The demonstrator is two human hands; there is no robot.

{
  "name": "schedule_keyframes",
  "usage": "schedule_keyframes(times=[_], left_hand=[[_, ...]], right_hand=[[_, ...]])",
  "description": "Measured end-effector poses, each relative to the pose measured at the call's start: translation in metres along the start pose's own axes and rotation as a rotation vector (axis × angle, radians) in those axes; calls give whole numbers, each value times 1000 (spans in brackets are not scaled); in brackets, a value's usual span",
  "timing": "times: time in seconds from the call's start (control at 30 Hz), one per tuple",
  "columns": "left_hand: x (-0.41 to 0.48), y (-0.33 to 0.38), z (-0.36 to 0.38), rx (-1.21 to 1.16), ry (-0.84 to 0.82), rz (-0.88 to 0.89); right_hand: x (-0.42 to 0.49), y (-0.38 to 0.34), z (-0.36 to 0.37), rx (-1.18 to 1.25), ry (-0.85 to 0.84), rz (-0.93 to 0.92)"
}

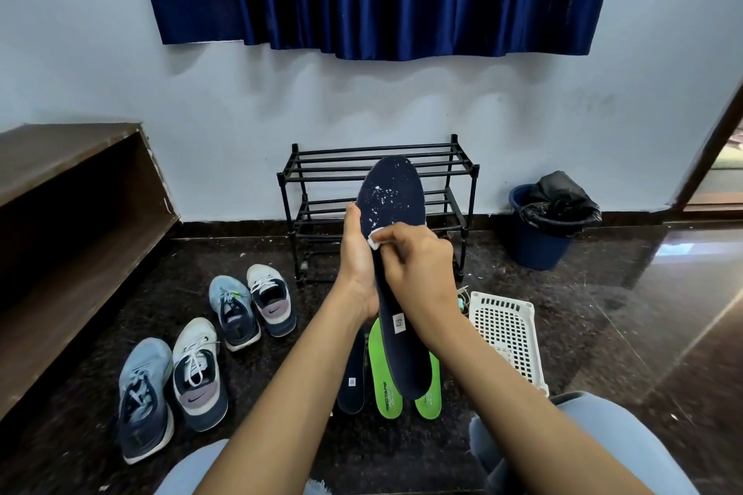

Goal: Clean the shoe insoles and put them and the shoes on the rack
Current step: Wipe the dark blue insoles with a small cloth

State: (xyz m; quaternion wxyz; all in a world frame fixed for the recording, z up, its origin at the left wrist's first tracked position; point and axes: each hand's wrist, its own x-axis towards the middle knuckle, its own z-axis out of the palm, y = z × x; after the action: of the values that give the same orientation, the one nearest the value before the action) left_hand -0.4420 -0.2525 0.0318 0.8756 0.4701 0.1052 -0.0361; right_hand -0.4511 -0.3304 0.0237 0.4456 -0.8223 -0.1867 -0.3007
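Before the rack, left hand grips a navy insole, right hand pinches a white wipe.

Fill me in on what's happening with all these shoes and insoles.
A person is cleaning a dark blue insole. The left hand holds it upright while the right hand pinches a small white wipe against its white-speckled surface. Another dark insole and two green insoles lie on the floor beneath. Four shoes stand on the floor to the left, not on the black rack by the wall.
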Motion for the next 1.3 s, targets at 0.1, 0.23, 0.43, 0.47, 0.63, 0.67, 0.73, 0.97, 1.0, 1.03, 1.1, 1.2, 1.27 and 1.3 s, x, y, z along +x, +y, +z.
schedule_keyframes(times=[0.1, 0.23, 0.43, 0.47, 0.63, 0.67, 0.73, 0.97, 1.0, 1.03, 1.1, 1.2, 1.27, 1.3], left_hand=[[2, 3, -4, 2, 29, 26], [0, -1, 0, -21, 3, 5], [-4, -4, 7, -7, -29, -21], [-3, -3, 5, -4, -23, -24], [-2, 3, 0, 27, 46, -7], [-3, 3, 1, 27, 51, 0], [-4, 1, 3, 12, 27, 4], [-8, -1, 8, 16, -5, -9], [-9, 1, 7, 16, 9, -13], [-8, 3, 6, 21, 28, -7], [-6, 5, 3, 31, 43, 23], [-5, 3, 3, 18, 41, 62], [-5, -2, 5, 17, 26, 63], [-5, -4, 7, 21, 20, 60]], right_hand=[[-7, -5, -1, 63, -32, 46], [1, -3, -2, 19, 3, 32], [5, -1, -3, 6, 73, 57], [4, -2, -3, 16, 64, 52], [-7, -5, 0, 37, -17, 42], [-6, -5, 0, 32, -22, 45], [-1, -3, -2, 1, -11, 45], [5, 1, -3, -86, 30, 17], [2, 1, -2, -75, 23, 11], [-2, 0, -1, -63, 12, 6], [-8, -2, 2, -74, -35, 2], [-5, 2, 3, -90, -48, -17], [2, 5, 2, -125, -20, -35], [5, 7, 2, -155, -5, -37]])
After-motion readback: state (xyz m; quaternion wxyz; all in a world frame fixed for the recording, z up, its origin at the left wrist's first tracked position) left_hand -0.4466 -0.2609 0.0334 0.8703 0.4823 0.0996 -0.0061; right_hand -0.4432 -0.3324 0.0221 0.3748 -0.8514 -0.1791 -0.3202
